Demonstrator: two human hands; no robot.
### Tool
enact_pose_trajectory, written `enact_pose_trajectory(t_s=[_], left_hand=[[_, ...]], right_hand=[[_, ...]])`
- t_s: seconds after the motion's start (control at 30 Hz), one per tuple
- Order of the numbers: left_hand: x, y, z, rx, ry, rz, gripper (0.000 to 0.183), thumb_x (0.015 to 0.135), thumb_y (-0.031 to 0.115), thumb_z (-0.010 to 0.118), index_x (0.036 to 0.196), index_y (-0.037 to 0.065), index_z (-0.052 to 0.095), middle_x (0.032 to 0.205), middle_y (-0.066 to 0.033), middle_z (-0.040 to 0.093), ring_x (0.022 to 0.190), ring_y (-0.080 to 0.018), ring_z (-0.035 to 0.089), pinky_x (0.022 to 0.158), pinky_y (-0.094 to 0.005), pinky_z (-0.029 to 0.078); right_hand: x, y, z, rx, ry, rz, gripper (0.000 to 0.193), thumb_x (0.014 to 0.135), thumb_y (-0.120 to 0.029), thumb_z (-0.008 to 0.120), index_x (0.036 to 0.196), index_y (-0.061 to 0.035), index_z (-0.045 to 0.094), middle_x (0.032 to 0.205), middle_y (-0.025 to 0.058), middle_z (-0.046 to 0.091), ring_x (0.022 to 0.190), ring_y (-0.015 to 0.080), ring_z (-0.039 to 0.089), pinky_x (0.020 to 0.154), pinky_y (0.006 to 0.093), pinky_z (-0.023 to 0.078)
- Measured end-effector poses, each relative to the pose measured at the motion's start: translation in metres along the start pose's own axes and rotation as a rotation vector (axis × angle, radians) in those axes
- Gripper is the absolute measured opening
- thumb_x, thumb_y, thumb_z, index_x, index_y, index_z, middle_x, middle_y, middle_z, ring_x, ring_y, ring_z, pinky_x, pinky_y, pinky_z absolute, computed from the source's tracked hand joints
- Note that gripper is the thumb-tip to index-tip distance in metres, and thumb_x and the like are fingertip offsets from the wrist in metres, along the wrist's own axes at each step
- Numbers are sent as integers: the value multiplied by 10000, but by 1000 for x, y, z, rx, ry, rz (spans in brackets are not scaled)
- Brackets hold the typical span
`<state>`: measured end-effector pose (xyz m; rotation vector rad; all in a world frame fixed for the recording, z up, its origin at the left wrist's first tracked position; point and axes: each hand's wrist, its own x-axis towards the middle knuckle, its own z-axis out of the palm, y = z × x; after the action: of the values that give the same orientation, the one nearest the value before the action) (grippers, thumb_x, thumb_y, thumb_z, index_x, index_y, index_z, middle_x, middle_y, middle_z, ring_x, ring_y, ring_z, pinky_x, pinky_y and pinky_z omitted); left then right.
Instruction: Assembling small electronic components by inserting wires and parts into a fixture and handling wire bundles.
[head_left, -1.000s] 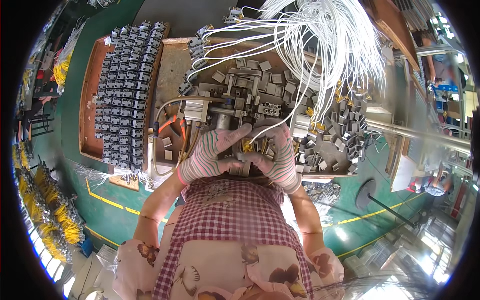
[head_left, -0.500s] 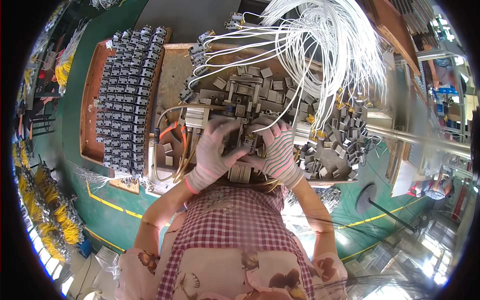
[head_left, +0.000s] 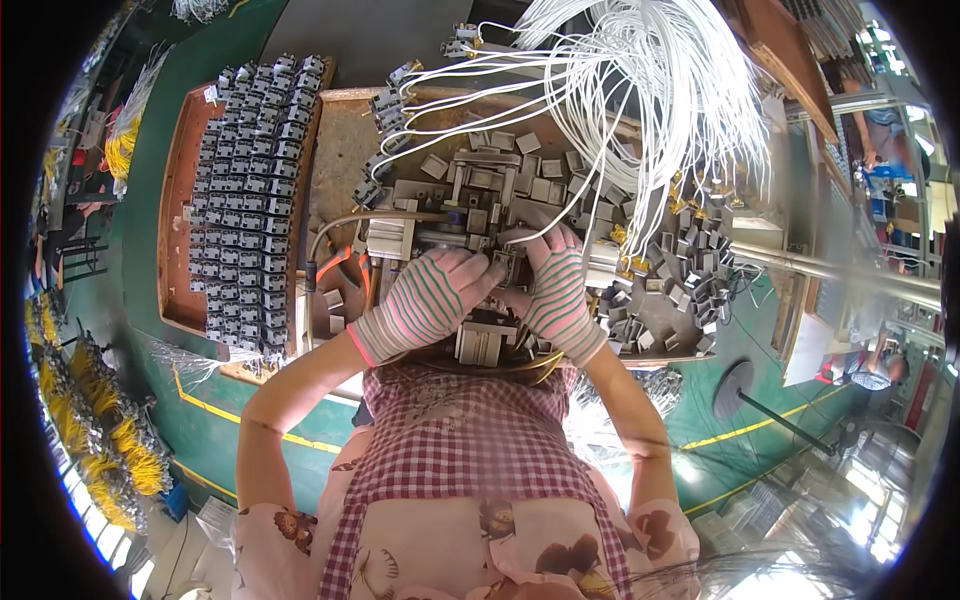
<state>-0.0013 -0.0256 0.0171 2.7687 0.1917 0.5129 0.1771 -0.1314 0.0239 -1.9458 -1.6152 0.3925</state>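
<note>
— Left of the fingers [head_left: 478, 268]?
— Tray [head_left: 178, 200] with rows of small blocks [head_left: 245, 190], well apart.
— Beyond the fingertips?
— Loose metal parts [head_left: 500, 175] on the board [head_left: 345, 140], wire bundle [head_left: 640, 90] arching behind.
— Right?
— Heap of clips [head_left: 690, 270], near the right hand [head_left: 553, 290].
— Under both hands?
— Small fixture [head_left: 485, 340].

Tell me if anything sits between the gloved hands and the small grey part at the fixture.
Nothing visible does. The left hand and right hand both have fingertips on the small grey part at the fixture. A white wire runs down to the part but does not block either hand.
</note>
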Motion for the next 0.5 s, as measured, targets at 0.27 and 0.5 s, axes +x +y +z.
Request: enact_pose_trajectory(t_s=[0.27,0.5], left_hand=[[-5,-3,19,90,-233,-27,370,838,162,556,1195,83,606,1000,-47,563,882,-212,574,796,-355,491],[-1,-13,15,73,-319,-15,382,865,171,524,1234,105,600,946,-39,565,858,-198,577,783,-330,490]], right_hand=[[-5,4,14,4,-19,28,783,503,-287,882,1203,-116,576,1432,142,396,1275,415,379,1072,544,316],[-8,8,19,56,148,2,733,545,-225,837,1193,-106,515,1255,117,529,1159,354,489,1017,477,356]])
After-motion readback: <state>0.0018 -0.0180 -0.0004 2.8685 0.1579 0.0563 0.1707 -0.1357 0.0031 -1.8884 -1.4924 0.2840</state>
